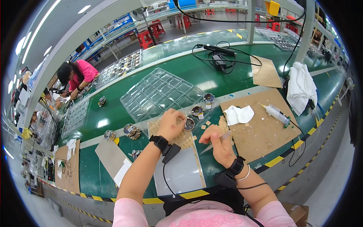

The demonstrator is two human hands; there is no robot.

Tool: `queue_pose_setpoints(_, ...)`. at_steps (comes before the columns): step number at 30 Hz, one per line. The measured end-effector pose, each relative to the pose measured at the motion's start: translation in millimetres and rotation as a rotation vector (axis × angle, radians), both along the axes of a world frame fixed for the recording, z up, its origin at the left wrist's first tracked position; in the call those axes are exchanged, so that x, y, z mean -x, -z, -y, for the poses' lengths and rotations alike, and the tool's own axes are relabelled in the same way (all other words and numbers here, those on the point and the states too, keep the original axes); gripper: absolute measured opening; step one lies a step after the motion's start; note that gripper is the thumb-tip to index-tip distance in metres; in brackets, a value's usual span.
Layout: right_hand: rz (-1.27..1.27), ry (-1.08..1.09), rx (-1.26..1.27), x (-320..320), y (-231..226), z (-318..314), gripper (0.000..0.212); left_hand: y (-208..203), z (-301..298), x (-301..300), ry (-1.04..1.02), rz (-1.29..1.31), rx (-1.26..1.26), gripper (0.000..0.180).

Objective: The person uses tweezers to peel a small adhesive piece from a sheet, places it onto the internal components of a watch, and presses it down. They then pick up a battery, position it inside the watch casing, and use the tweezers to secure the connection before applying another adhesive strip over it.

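My left hand (172,124) is closed with its fingertips at the edge of a small round electronic part (189,124), which has a metallic rim. The part lies over a tan sheet with small pieces on it (185,140). To the right, my right hand (220,145) is closed around a thin, pointed, metallic-looking tool (226,135); its exact kind is hard to make out. Tiny tan squares (203,127) lie between the hands. Two more round parts (197,111) (208,98) sit just beyond.
A clear compartment tray (162,92) lies ahead. On the right are a brown board (261,140), a white cloth (239,115), and a syringe (278,114). Stacked round parts (132,131) stand at left. Farther off lie a cabled black device (219,50) and a co-worker in pink (87,71).
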State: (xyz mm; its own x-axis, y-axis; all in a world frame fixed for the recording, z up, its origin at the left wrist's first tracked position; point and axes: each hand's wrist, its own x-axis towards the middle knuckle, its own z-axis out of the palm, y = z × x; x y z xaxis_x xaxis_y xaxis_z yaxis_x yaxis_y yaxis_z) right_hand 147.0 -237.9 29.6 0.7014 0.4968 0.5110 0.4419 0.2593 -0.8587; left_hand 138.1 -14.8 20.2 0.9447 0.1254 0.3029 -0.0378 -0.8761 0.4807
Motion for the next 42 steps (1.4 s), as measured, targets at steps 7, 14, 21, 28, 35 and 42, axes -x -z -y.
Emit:
queue_pose_setpoints(7,-0.375,-0.086,0.022,2.8,-3.8,4.5,0.063,-11.1,-0.3,20.6,-0.005,-0.025,0.807,0.019)
queue_pose_setpoints(14,-0.449,-0.062,-0.028,1.8,2.5,-2.0,0.064,-11.3,14.6,22.0,0.02,0.012,-0.085,0.025)
queue_pose_setpoints(21,-0.511,-0.029,-0.015,-0.2,4.7,-3.3,0.063,-8.7,16.6,27.0,0.196,-0.011,0.013,0.029)
queue_pose_setpoints(28,-0.508,-0.058,0.022,-0.6,3.1,-2.4,0.062,-10.1,14.0,21.4,0.205,-0.021,0.02,0.027)
queue_pose_setpoints(35,-0.552,-0.067,0.002,-0.2,4.0,-2.3,0.053,-2.0,9.5,5.7,-0.003,-0.083,0.014,0.023)
queue_pose_setpoints(42,-0.362,-0.158,-0.016,-7.0,9.0,-3.5,0.019,2.3,-3.2,18.0,0.046,0.022,1.16,0.025)
